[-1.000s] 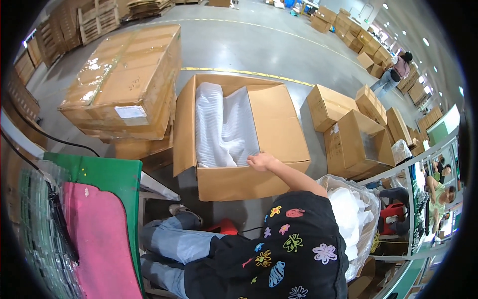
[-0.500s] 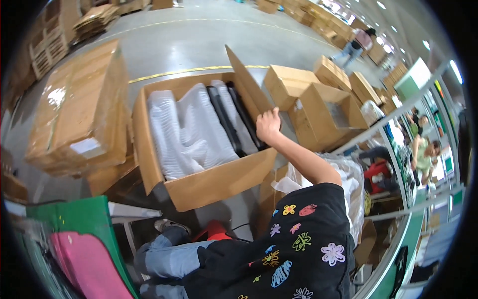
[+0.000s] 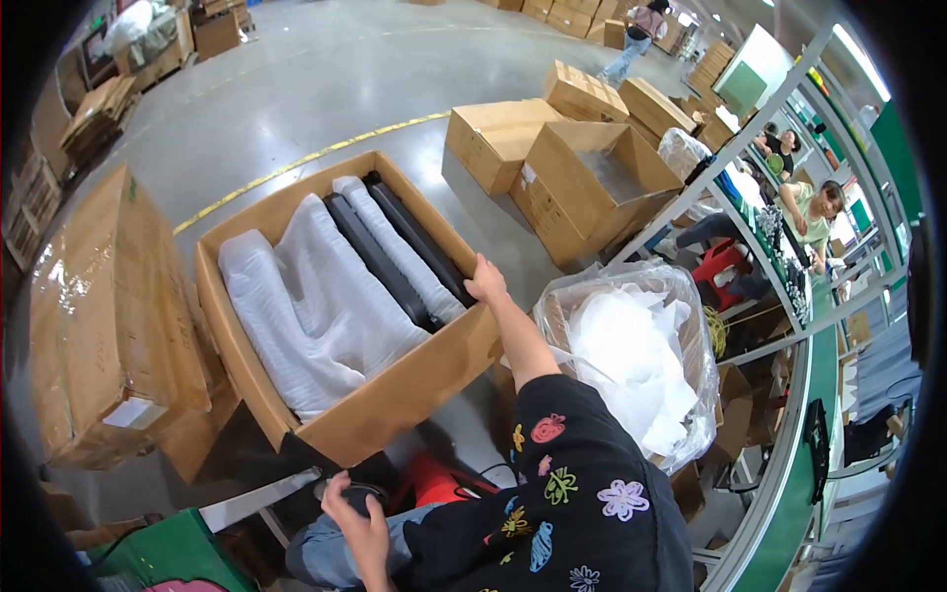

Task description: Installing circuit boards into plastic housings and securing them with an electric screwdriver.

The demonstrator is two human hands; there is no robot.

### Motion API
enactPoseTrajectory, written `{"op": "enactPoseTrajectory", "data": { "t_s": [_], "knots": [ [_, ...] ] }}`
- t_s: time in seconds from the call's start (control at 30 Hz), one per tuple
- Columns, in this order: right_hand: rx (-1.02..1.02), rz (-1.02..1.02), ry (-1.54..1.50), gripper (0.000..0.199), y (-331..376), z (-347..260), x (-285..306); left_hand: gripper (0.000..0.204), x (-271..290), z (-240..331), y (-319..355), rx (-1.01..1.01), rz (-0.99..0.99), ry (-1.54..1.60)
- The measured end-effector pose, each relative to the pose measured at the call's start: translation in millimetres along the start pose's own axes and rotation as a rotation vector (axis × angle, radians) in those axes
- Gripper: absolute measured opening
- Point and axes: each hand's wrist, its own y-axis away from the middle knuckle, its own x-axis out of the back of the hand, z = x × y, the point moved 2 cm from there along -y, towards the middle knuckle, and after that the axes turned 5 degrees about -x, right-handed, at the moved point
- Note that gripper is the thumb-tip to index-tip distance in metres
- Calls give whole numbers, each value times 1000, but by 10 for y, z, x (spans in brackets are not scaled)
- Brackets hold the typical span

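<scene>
An open cardboard box stands in front of me. Inside, white foam sheeting fills the left part. Two long black panels stand on edge on the right, with a strip of white foam between them. My right hand grips the box's right edge near its front corner, thumb and fingers closed on the cardboard. Low in the view, in front of the box and above my knee, my left hand holds nothing, its fingers apart.
A tall taped carton stands left of the box. Several cartons sit to the far right. A plastic-lined bin of white sheets is at my right, beside a green workbench. People work beyond it; another person walks far off.
The raised right flap no longer stands up, and my right hand has moved along that side to the front corner. My left hand has come into view. The whole view has turned toward the right.
</scene>
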Motion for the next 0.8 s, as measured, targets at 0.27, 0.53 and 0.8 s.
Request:
{"op": "enactPoseTrajectory", "data": {
  "t_s": [0.27,0.53,0.8],
  "knots": [
    [-101,154,114,33,510,68,61,62,-605,-713,-1126,-401,-182,-512],
    [-59,50,191,28,1780,358,-174,31,-174,-1553,-989,-272,-147,-686],
    [556,20,66,91,2424,96,-500,26,6,-1348,-253,-162,-190,-626]
  ]
}}
